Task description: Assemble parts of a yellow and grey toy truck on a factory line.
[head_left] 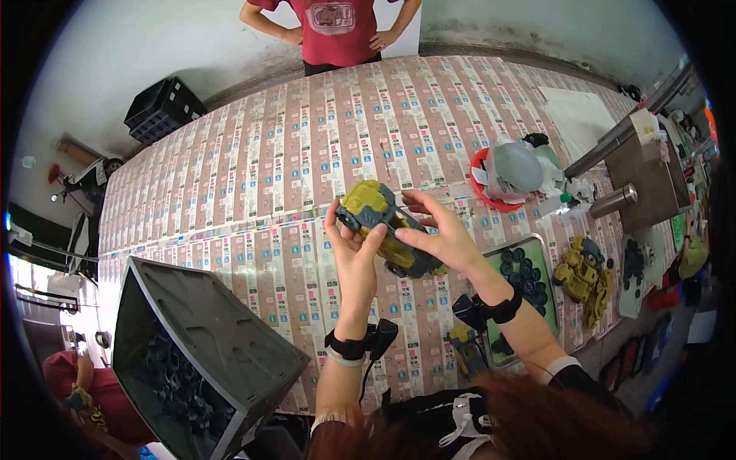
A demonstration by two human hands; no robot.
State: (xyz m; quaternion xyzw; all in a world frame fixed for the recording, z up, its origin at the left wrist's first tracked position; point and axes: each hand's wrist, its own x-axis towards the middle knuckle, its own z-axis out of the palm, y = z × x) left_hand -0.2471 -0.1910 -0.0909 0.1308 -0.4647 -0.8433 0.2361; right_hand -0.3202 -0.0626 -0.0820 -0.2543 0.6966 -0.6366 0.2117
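A toy truck (pixel 366 201) in olive yellow and blue-grey is held tilted above the table, in front of my body. My left hand (pixel 354 253) cradles it from the near left side, thumb along its body and fingers curled behind. From the right, my right hand (pixel 447 236) grips it, its thumb pressed against the side and the fingers bent over the far edge. Dark wheels show at the truck's ends. Any small part between my right fingers is too hidden to tell. Both wrists carry black straps with small devices.
A grey bin (pixel 222 314) of dark parts stands at left. On the right are a tray (pixel 546 257) of black wheels, several yellow toy bodies (pixel 580 280) and a red basin (pixel 477 170). Another toy piece (pixel 464 349) lies near me. A person (pixel 337 34) stands across the table (pixel 253 176).
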